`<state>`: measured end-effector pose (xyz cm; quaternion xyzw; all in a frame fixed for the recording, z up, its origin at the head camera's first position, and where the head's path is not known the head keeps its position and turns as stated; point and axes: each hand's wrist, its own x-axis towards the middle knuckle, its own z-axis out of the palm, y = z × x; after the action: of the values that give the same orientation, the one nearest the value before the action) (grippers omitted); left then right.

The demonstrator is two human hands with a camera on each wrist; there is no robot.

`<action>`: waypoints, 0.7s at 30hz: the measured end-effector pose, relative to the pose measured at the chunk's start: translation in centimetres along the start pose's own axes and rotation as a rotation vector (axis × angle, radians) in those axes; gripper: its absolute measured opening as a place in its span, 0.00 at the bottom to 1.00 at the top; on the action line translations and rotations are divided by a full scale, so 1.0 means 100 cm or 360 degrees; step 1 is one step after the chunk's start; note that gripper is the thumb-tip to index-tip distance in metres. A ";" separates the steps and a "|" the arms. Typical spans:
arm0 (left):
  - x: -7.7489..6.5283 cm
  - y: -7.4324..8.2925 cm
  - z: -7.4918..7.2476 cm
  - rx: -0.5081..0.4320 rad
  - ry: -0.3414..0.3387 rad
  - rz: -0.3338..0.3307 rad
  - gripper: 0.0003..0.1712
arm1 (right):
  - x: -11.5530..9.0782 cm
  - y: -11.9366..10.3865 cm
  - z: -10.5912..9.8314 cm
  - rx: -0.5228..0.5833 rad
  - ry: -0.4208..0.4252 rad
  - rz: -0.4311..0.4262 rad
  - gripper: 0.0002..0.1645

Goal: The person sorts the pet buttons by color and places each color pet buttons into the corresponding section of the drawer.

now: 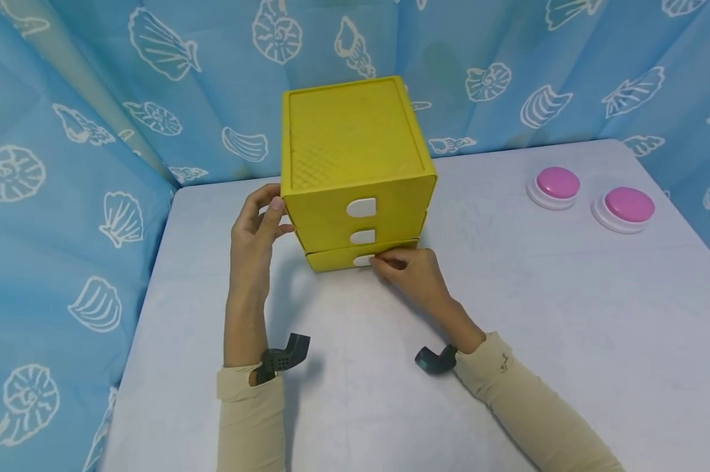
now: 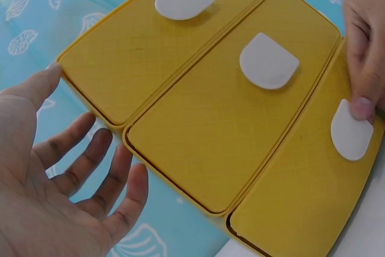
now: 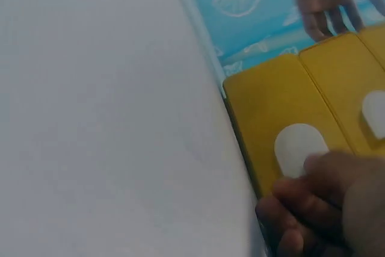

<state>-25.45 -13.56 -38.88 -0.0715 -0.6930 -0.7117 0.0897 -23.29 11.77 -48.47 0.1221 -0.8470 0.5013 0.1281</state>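
A yellow box (image 1: 355, 134) with three stacked drawers stands near the back of the table, each drawer front bearing a white rounded tab. My left hand (image 1: 257, 219) is at the box's left side, its thumb and fingertips by the edge, the fingers spread and loosely bent in the left wrist view. With thumb and finger, my right hand (image 1: 412, 274) pinches the tab (image 2: 352, 133) of the bottom drawer (image 1: 331, 260). A thin dark gap runs along this drawer's edge. The middle tab (image 1: 362, 236) and top tab (image 1: 361, 208) are untouched. The drawers' insides are hidden.
Two pink round buttons on white bases, a farther one (image 1: 558, 183) and a nearer one (image 1: 629, 204), sit at the table's back right. Behind and left of the white table (image 1: 355, 367) hangs a blue shell-patterned curtain (image 1: 213, 85).
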 end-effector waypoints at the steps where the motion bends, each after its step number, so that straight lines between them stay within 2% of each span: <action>1: 0.000 0.000 -0.001 -0.0004 0.0003 0.0000 0.26 | -0.002 0.002 0.002 -0.0039 -0.0015 0.0014 0.06; 3: 0.000 -0.001 -0.001 -0.0007 0.0002 -0.0001 0.26 | -0.006 0.006 0.006 -0.0029 -0.0001 -0.0009 0.06; 6: 0.000 -0.001 -0.002 -0.0005 -0.0011 0.0000 0.26 | -0.011 0.006 0.014 0.0148 0.0037 -0.0029 0.07; 10: 0.002 0.001 -0.002 0.0002 -0.0023 0.0016 0.27 | -0.013 0.006 0.018 0.0340 0.0066 0.0023 0.06; 17: -0.001 -0.002 -0.001 0.0022 -0.0005 -0.0021 0.27 | -0.020 0.009 0.015 0.0285 0.0046 0.0012 0.05; 21: 0.000 -0.002 -0.001 0.0024 -0.0007 -0.0007 0.27 | -0.029 0.005 0.013 0.0260 0.0041 0.0042 0.06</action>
<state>-25.50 -13.67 -39.12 -0.0710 -0.6987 -0.7065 0.0873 -20.85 11.15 -50.49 0.1146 -0.8030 0.5720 0.1220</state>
